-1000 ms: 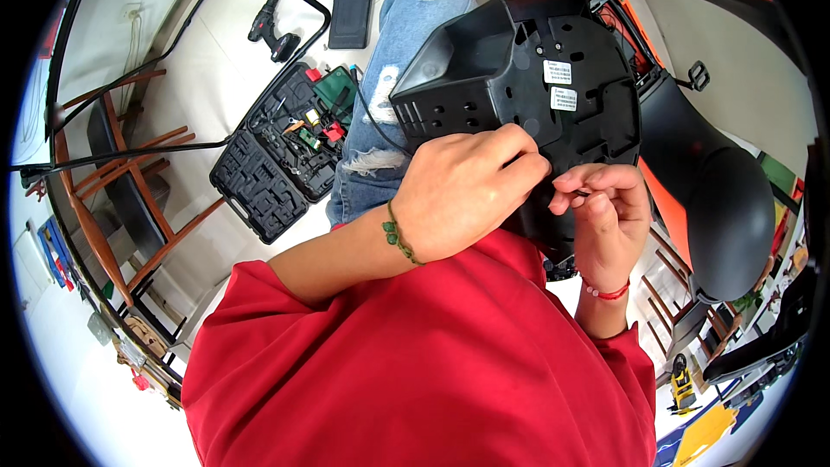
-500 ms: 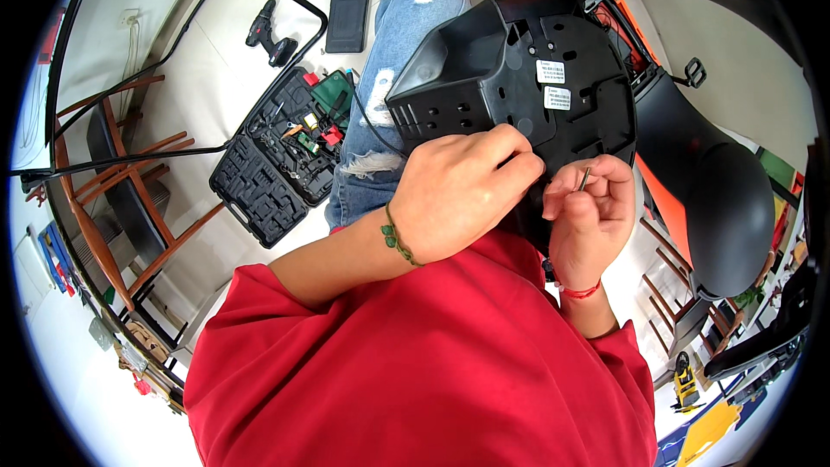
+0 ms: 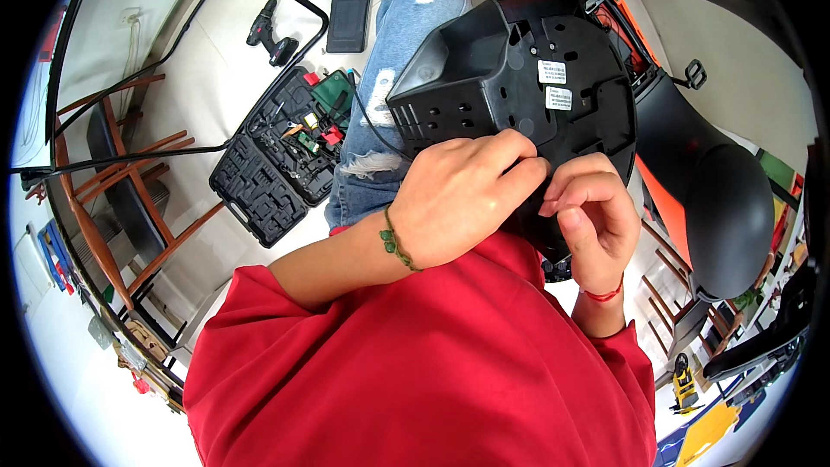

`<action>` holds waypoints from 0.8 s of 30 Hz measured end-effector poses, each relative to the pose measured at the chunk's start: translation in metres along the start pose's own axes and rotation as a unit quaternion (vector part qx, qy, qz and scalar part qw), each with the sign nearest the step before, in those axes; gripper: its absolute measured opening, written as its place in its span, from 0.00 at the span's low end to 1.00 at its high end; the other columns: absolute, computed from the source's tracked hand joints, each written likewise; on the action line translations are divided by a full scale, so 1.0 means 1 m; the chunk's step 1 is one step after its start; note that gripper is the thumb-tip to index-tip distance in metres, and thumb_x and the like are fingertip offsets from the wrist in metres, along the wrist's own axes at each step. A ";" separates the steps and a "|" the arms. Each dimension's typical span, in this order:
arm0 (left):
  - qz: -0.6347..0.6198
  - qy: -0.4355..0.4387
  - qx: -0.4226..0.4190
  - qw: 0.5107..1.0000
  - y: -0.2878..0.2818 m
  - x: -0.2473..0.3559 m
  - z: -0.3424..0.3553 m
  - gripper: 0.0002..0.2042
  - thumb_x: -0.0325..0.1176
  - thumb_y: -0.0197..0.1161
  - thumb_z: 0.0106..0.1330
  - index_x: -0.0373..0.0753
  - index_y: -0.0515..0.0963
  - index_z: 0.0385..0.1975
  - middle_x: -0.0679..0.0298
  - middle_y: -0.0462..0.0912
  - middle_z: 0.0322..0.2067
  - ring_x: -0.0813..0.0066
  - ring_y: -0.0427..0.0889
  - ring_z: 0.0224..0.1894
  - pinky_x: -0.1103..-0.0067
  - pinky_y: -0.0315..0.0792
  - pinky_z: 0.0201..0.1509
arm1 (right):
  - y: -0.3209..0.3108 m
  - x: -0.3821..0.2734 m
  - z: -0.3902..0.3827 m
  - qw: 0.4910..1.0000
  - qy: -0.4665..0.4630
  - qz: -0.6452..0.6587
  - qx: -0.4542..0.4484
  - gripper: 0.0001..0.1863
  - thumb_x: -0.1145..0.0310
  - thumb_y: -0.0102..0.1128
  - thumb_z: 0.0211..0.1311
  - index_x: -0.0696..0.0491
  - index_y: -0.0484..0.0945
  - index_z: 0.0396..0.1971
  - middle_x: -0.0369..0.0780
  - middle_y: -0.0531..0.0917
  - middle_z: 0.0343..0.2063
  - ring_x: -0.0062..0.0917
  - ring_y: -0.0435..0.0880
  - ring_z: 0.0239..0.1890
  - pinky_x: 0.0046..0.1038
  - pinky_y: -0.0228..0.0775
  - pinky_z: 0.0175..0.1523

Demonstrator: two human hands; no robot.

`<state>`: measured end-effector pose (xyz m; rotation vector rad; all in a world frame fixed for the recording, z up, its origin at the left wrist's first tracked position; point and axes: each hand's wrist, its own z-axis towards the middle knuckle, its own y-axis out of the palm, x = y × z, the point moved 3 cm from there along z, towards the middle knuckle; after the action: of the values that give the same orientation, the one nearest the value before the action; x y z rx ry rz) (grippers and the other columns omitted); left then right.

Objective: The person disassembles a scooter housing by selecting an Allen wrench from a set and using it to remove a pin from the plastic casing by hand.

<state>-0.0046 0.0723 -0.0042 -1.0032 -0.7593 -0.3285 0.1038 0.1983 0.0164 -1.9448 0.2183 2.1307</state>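
Observation:
A large black moulded plastic housing (image 3: pixel 519 117) with an open bin at one side and two white labels rests over my lap. My left hand (image 3: pixel 471 195) lies across its near edge, fingers curled and closed, the fingertips hidden against the black plastic. Close beside it on the right, my right hand (image 3: pixel 601 216) has thumb and fingers bent together in a pinch over the housing's near right edge. Whatever sits in that pinch is hidden now.
On the floor to the left lie an open tool case (image 3: pixel 268 164), a cordless drill (image 3: pixel 272 35) and a flat black case (image 3: pixel 348 20). Wooden chairs (image 3: pixel 130 182) stand beyond. An orange and black vehicle body with a black seat (image 3: pixel 731 216) is on the right.
My right hand has turned over and shifted slightly right, its fingertips now nearer my left hand. The small metal pin seen in its fingers earlier is out of sight. The left hand barely moved.

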 end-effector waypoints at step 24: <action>-0.014 -0.029 -0.022 0.999 0.000 0.000 0.000 0.11 0.27 0.66 0.51 0.40 0.79 0.35 0.66 0.76 0.33 0.69 0.82 0.28 0.75 0.76 0.29 | 0.016 0.023 -0.004 0.956 0.017 0.269 0.116 0.14 0.73 0.56 0.67 0.60 0.65 0.48 0.49 0.81 0.28 0.23 0.80 0.24 0.19 0.74 0.29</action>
<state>-0.0048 0.0724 -0.0037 -1.0486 -0.8217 -0.3425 0.1009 0.1839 -0.0076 -1.9355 1.0640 2.2402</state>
